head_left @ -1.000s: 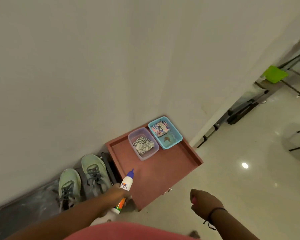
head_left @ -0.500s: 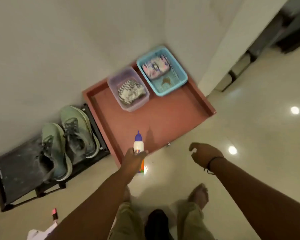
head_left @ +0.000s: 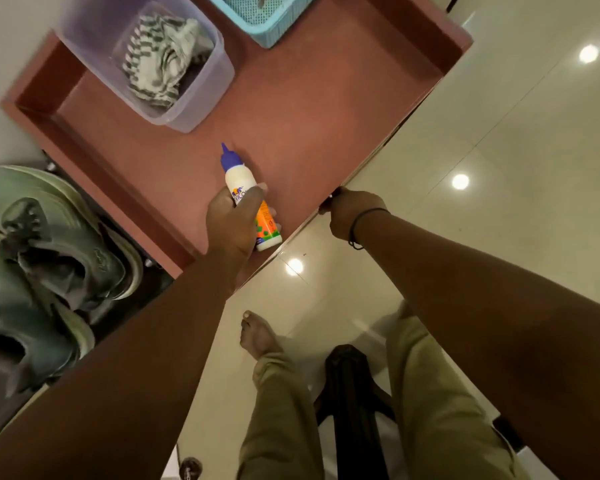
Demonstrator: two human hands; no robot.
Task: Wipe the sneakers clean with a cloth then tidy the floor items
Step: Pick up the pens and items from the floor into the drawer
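Head view: a red-brown tray (head_left: 319, 109) with raised walls on its left and far sides sits against the wall, and its near edge runs diagonally from lower left to upper right, over pale glossy floor (head_left: 499, 161). Bare tray surface lies open between the near edge and the two containers at the back: a clear tub (head_left: 201, 98) holding a striped cloth (head_left: 163, 60), and beside it a blue basket (head_left: 267, 19) cut off by the frame. Left of the tray, just past its wall, the pale green sneakers (head_left: 49, 258) stand side by side on a dark rack.

The bottle (head_left: 248, 199) lies over the near part of the tray, long axis roughly toward the tub, blue nozzle pointing away from the person, base close to the near edge.

The left hand (head_left: 231, 223) grips the bottle round its middle, arm stretched forward. The right hand (head_left: 352, 211) curls its fingers over the tray's near edge, wrist wearing a dark band.
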